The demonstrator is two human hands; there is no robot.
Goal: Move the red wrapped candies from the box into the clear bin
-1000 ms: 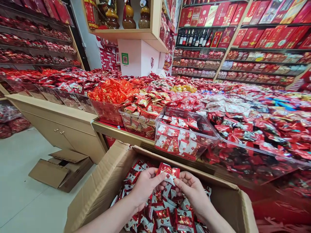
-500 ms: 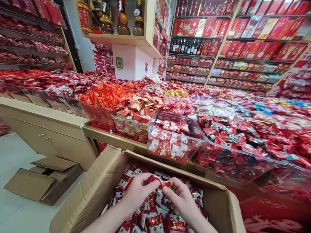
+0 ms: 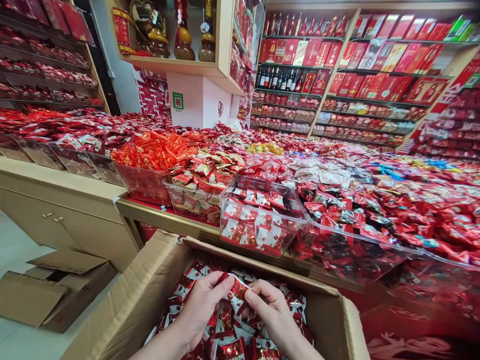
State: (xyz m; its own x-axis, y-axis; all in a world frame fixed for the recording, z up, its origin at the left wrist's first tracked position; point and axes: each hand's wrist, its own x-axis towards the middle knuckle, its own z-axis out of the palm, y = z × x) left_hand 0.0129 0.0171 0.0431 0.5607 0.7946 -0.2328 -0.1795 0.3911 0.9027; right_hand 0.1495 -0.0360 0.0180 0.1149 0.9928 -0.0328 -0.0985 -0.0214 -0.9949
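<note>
Between my two hands is a red and white wrapped candy (image 3: pixel 237 293), held over an open cardboard box (image 3: pixel 127 300). My left hand (image 3: pixel 204 303) pinches its left end with thumb and forefinger. On the other end, the thumb and fingers of my right hand (image 3: pixel 269 306) are closed. Many loose candies in the same red and white wrappers (image 3: pixel 229 347) fill the box beneath my hands. Just beyond the box's far edge stands a clear plastic bin (image 3: pixel 262 220) partly filled with matching candies.
Clear bins of orange-red packets (image 3: pixel 150 152) and gold-red candies (image 3: pixel 204 175) stand to the left, dark red ones (image 3: pixel 348 215) to the right. A second cardboard box (image 3: pixel 75 285) lies open on the floor. Shelves with bottles and red boxes (image 3: pixel 300 52) line the back wall.
The candy between my hands has turned, so more of its printed face shows. My hands have drawn slightly apart at its ends. The whole view has shifted a little.
</note>
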